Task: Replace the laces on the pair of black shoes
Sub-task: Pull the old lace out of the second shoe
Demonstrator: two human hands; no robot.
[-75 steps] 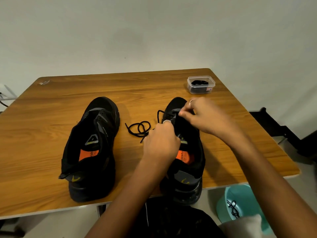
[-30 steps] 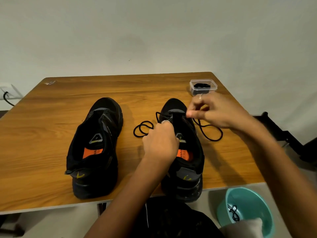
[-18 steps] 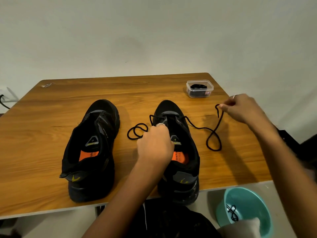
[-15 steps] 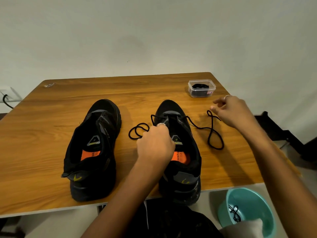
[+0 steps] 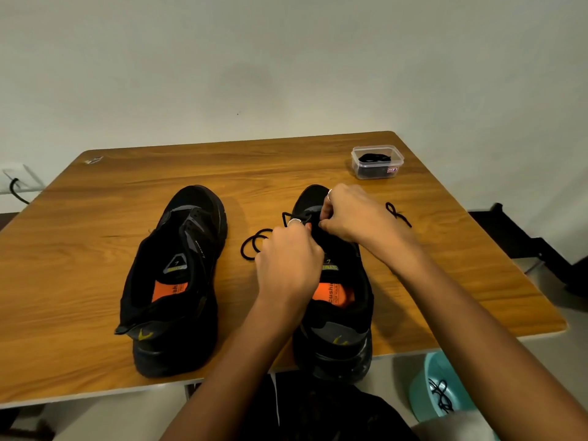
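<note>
Both hands, left hand (image 5: 288, 259) and right hand (image 5: 351, 214), pinched shut on black lace (image 5: 254, 246) (loose coil on worktop (image 5: 79, 249)) at right shoe (image 5: 343, 329) toe eyelets.

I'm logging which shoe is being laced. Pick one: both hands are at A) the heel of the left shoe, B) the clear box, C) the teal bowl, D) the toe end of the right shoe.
D: the left hand and right hand meet over the toe-end eyelets of the right shoe, where the lace runs in.
</note>
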